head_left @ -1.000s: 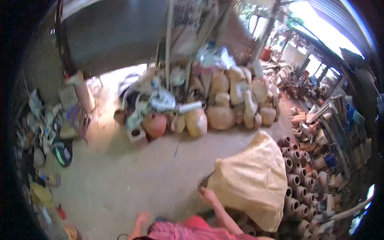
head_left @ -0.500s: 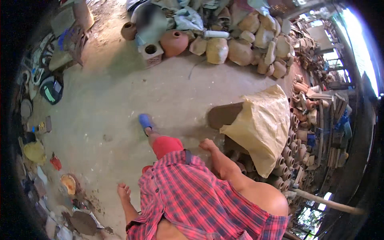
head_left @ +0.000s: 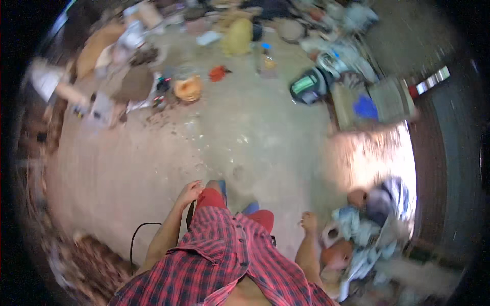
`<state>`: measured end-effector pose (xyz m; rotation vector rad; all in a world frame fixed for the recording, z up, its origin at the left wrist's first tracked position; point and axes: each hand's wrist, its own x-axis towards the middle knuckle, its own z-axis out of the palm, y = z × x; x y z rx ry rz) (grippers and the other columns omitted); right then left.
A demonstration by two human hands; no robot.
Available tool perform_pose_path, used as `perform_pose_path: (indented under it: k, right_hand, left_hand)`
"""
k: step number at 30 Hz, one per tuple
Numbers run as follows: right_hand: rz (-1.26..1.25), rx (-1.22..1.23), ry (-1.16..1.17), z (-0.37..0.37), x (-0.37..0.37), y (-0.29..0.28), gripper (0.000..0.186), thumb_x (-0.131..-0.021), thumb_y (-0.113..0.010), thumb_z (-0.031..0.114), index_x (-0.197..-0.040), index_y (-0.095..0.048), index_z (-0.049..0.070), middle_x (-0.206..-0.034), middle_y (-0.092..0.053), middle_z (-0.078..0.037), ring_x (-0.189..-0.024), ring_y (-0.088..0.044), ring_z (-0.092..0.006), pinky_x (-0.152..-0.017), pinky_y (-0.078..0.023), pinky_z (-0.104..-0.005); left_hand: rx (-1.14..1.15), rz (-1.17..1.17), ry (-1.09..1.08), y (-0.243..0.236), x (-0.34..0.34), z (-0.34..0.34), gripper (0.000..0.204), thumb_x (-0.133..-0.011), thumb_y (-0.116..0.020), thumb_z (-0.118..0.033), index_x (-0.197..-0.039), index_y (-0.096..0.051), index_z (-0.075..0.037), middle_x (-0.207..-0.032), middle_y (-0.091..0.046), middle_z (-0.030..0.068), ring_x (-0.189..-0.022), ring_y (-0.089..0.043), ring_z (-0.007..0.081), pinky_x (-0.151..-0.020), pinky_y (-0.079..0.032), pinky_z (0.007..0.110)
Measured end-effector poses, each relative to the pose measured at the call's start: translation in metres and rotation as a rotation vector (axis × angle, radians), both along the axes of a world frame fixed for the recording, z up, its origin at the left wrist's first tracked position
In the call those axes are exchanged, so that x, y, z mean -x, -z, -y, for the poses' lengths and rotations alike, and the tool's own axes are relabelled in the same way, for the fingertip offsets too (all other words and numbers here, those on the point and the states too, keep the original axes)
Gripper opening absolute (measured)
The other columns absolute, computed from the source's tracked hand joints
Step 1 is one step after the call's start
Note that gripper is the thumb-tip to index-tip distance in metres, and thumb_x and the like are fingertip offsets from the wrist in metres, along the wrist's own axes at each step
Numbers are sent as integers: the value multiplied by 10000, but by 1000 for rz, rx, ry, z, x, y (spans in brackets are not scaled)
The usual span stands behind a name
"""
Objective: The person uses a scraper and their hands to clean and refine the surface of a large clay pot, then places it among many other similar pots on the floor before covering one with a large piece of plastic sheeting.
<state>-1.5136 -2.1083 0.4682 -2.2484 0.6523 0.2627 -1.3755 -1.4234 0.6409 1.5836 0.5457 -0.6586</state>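
My left hand [head_left: 191, 193] hangs beside my left thigh, near the hem of the red shorts [head_left: 210, 199]. Its fingers are loosely apart and nothing shows in them. Off to my right side, my right hand [head_left: 308, 222] hangs over the floor [head_left: 265, 153], fingers a little bent and apart, likewise without a thing in it. Close to that hand lies a heap of pots and cloths, among them a round reddish clay pot [head_left: 337, 255]. Motion blurs much of the picture.
A dark bag with a green patch [head_left: 307, 87] sits ahead right, near a bench with a blue cloth [head_left: 365, 107]. Ahead are an orange basin [head_left: 188, 88], a red cloth [head_left: 218, 73] and a bottle [head_left: 268, 58]. At far left reaches another person's arm [head_left: 71, 94].
I have turned to the left, so the doorway and pot heap have swung to my right. The large yellowish sheet has left the view. Both hands stay empty.
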Motion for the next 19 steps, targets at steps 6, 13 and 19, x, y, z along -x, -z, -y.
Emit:
perform_pose_path:
  k: [6,13,19]
  right_hand:
    - [1,-15,-5,-54,-335,-87,269,-1025,-659,259,-1166,-689,32,-800,-674,-70,-607,-656,-179,-483,-506,-333]
    - [134,-420,-143,-113,-605,-87,157,-1073,-576,240,-1142,-666,132,-793,-657,-45,-624,-660,-182,-475,-500,-329]
    - [-436,-283,-802,-360,-662,-109,332,-1033,-607,343,-1320,-641,178,-964,-724,-48,-764,-706,-270,-611,-576,-441]
  left_hand:
    - [-574,196,7,90,43,-153,240,-996,-638,-184,-1190,-755,-106,-1205,-754,115,-1119,-714,252,-812,-582,433]
    - [-573,-154,287,200,-135,-177,348,-950,-626,-331,-1188,-762,-116,-1238,-740,173,-1155,-691,388,-1016,-557,488]
    - [-677,-59,39,118,-311,-294,324,-946,-661,-267,-1214,-760,-116,-1217,-754,167,-1116,-714,352,-1008,-574,438]
